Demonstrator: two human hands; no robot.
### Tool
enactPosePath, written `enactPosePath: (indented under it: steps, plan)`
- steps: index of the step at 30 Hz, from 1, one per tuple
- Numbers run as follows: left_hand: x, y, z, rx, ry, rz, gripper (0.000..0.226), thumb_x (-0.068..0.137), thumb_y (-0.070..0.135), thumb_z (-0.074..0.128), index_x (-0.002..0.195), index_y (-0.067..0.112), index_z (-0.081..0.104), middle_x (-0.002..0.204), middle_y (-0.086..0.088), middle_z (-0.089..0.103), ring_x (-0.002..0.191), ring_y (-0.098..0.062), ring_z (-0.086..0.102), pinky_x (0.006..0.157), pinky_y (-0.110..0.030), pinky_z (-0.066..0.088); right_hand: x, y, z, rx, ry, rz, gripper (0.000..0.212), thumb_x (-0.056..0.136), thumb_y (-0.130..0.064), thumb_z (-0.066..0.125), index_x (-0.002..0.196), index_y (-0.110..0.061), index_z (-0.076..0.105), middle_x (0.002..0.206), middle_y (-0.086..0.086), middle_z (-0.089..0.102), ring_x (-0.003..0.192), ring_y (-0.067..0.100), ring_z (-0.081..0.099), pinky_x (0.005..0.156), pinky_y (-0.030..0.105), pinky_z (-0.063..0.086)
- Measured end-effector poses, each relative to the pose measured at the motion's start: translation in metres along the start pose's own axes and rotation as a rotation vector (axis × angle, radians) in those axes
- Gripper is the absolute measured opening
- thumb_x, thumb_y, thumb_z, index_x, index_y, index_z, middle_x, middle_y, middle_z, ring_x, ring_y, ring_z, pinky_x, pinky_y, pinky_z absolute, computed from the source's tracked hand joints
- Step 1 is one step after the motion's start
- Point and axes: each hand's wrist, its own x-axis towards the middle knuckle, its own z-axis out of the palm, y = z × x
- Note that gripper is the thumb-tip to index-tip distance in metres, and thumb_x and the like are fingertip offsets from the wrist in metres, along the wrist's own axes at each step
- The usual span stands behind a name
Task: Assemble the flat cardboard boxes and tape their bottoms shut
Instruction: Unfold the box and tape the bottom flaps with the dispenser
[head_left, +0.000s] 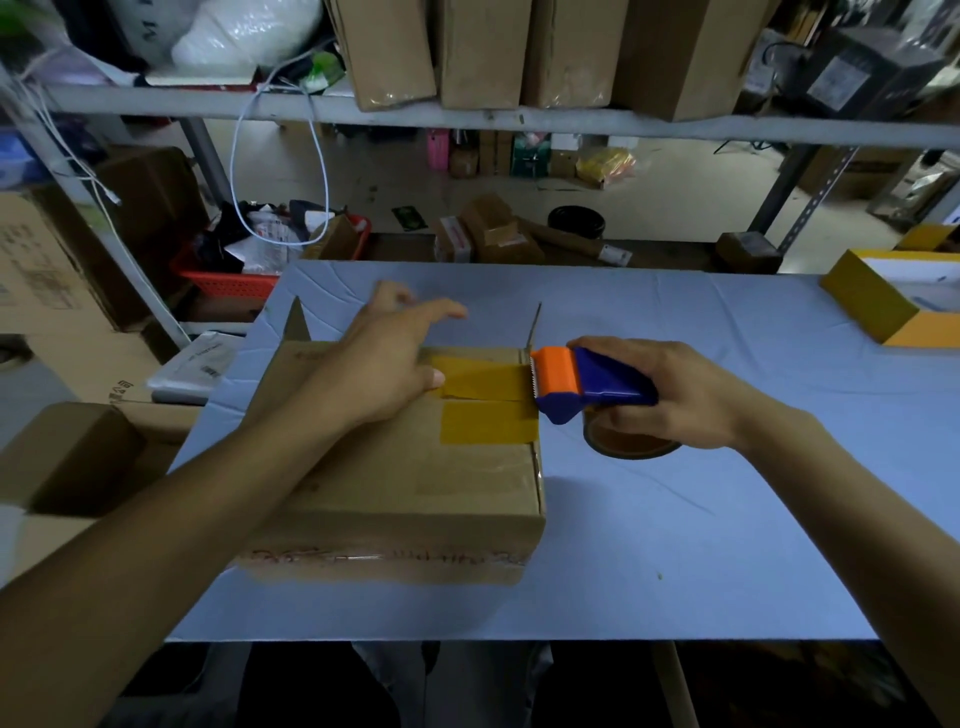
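Your left forearm (156, 519): enters from the near left corner and crosses the box top diagonally.

Your left hand (384, 364): lies flat on the cardboard box, fingers straight and spread toward the far side, thumb pressing the left end of the tape strip. It grips nothing.

Your right hand (675, 395): fingers curled round the blue body of the tape dispenser, wrist coming in from the near right.

Tape dispenser (587, 384): blue handle, orange head, toothed edge meeting the box's right top edge. The brown tape roll (631, 441) hangs beneath it, just above or on the table; which, you cannot tell.

Tape strip (483, 376): yellowish-brown, running left to right along the seam of the box, from your left thumb to the dispenser head. A second patch of the same tape (488, 423) sits just nearer, touching the right edge.

Cardboard box (395, 493): assembled, taped face up, on the left half of the table. Two flaps stand up at its far side, one left (297, 322), one right (535, 325).

Table (701, 519): covered in a pale blue sheet, creased.

Yellow open box (883, 306): far right corner of the table, well apart from the work.

Red basket (228, 283): beyond the table's far left corner, holding mixed items.

Shelf (467, 119): across the far side, carrying upright brown cartons (478, 52).
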Motion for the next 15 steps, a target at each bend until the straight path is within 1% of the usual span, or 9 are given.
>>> enactPosePath:
  steps: [2,3,5,6,8,10,11,13,15]
  plan:
    - [-0.003,0.001,0.006,0.040,-0.004,0.213,0.042,0.090,0.011,0.066,0.118,0.042,0.066,0.145,0.006,0.035,0.132,-0.016,0.029,0.107,-0.034,0.031,-0.002,-0.003,0.001,0.043,0.016,0.060,0.075,0.078,-0.068,0.051,0.144,-0.038,0.033,0.124,-0.012,0.054,0.106,0.009,0.052,0.076,0.018,0.044]
    - [-0.004,-0.001,0.009,0.043,0.007,0.280,0.036,0.092,0.010,0.064,0.112,0.038,0.071,0.142,0.009,0.041,0.131,-0.013,0.029,0.108,-0.032,0.030,-0.004,-0.005,0.003,0.039,0.038,0.079,0.077,0.077,-0.074,0.047,0.144,-0.038,0.034,0.121,-0.012,0.053,0.104,0.010,0.052,0.074,0.019,0.044]
    - [-0.003,-0.003,0.013,0.038,0.047,0.327,0.025,0.092,0.013,0.063,0.103,0.032,0.075,0.131,0.012,0.051,0.126,-0.011,0.032,0.103,-0.031,0.031,-0.005,-0.007,0.006,0.026,0.076,0.084,0.079,0.077,-0.077,0.042,0.144,-0.037,0.035,0.115,-0.013,0.052,0.099,0.009,0.052,0.072,0.019,0.043]
    - [0.001,-0.002,0.014,0.042,0.056,0.329,0.020,0.091,0.014,0.063,0.095,0.031,0.073,0.125,0.011,0.053,0.122,-0.011,0.035,0.100,-0.032,0.034,-0.005,-0.008,0.008,0.028,0.088,0.078,0.079,0.077,-0.077,0.042,0.144,-0.036,0.036,0.113,-0.013,0.052,0.097,0.008,0.053,0.071,0.018,0.042]
    - [0.008,0.009,0.018,0.051,0.000,0.299,0.016,0.091,0.016,0.055,0.085,0.030,0.058,0.110,0.006,0.054,0.108,-0.014,0.043,0.089,-0.034,0.042,-0.006,-0.008,0.010,0.048,0.102,0.079,0.078,0.077,-0.077,0.042,0.144,-0.037,0.036,0.113,-0.013,0.053,0.095,0.005,0.052,0.071,0.017,0.042]
    - [0.014,0.015,0.024,0.051,-0.100,0.235,0.011,0.097,0.020,0.043,0.092,0.029,0.046,0.099,0.005,0.052,0.092,-0.015,0.048,0.075,-0.033,0.044,-0.007,-0.006,0.011,0.076,0.106,0.085,0.076,0.078,-0.076,0.044,0.144,-0.039,0.036,0.114,-0.012,0.055,0.096,0.005,0.053,0.071,0.017,0.043]
    - [0.015,0.014,0.026,0.053,-0.138,0.211,0.009,0.101,0.024,0.039,0.099,0.031,0.044,0.101,0.005,0.054,0.089,-0.014,0.049,0.073,-0.033,0.044,-0.007,-0.006,0.011,0.088,0.109,0.085,0.075,0.078,-0.076,0.045,0.143,-0.040,0.037,0.116,-0.011,0.056,0.098,0.005,0.054,0.072,0.017,0.044]
    - [0.017,0.007,0.025,0.016,-0.182,0.180,0.014,0.104,0.028,0.038,0.115,0.035,0.042,0.113,0.005,0.058,0.097,-0.015,0.055,0.082,-0.039,0.049,-0.008,-0.006,0.014,0.103,0.118,0.084,0.074,0.078,-0.076,0.046,0.143,-0.040,0.037,0.119,-0.011,0.057,0.100,0.006,0.055,0.073,0.017,0.045]
    - [0.020,0.002,0.018,-0.034,-0.197,0.170,0.022,0.103,0.022,0.046,0.119,0.036,0.046,0.121,0.002,0.061,0.104,-0.018,0.058,0.090,-0.044,0.052,-0.008,-0.006,0.016,0.117,0.127,0.081,0.074,0.079,-0.075,0.047,0.143,-0.039,0.038,0.122,-0.011,0.058,0.101,0.007,0.055,0.074,0.017,0.045]
